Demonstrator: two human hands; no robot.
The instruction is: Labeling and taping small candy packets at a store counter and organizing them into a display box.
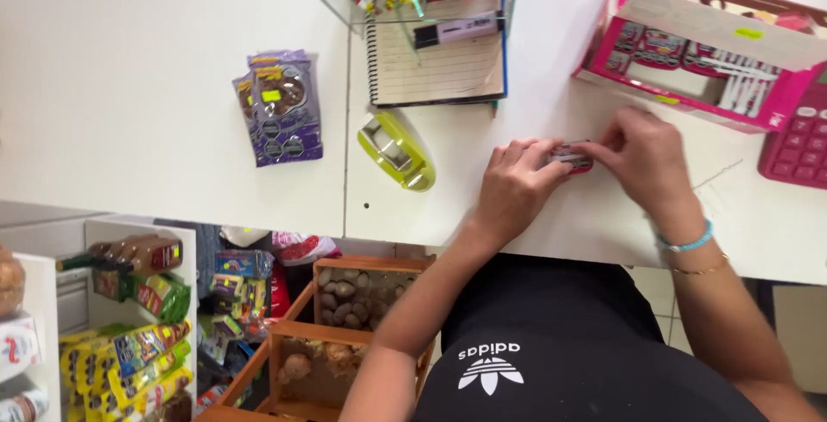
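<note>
Together, our left hand (515, 188) and right hand (642, 157) pinch a small red-and-silver packet (572, 158) low over the white counter (172, 112) — fingers pressed on each end. Best we grip evenly — beside the pink display box (689, 86).

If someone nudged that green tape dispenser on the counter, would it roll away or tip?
Probably neither. The green tape dispenser lies low and long on the white counter, so it would likely slide rather than roll. Its smooth plastic shell may feel slippery. It looks stiff and fairly light, though its weight cannot be seen.
</note>
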